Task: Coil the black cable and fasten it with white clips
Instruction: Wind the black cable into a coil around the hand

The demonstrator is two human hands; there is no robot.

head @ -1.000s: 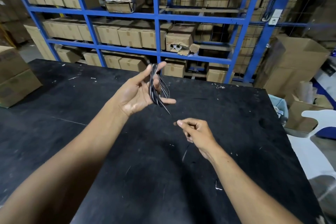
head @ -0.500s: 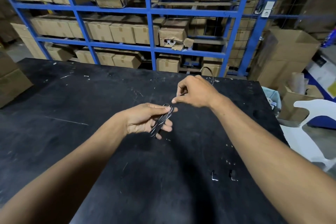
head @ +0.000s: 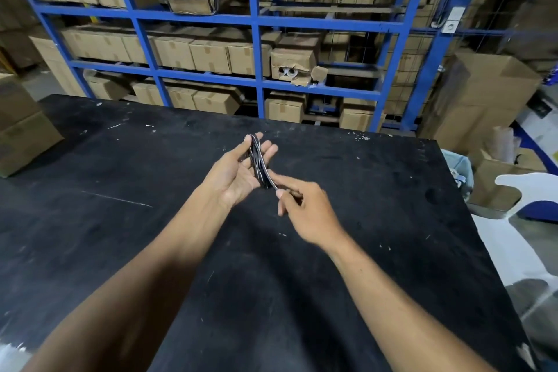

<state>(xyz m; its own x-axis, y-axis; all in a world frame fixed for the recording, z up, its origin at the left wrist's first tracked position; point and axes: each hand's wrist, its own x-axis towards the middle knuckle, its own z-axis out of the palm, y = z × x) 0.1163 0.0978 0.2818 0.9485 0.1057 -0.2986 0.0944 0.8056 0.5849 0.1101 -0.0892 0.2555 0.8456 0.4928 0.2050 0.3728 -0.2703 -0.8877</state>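
Note:
The black cable is wound in several long loops around my left hand, which is held palm up with its fingers spread above the black table. My right hand is just to the right and nearer to me, pinching the cable's free end between thumb and forefinger where it leaves the bottom of the coil. No white clips show in this view.
A blue steel rack full of cardboard boxes stands behind the table. Cardboard boxes sit on the table's far left corner. To the right are open cartons on the floor and a white plastic chair.
My left hand has risen and turned palm up, with the loops now upright across it. My right hand came back from beyond the coil to its near side, drawing the free end down.

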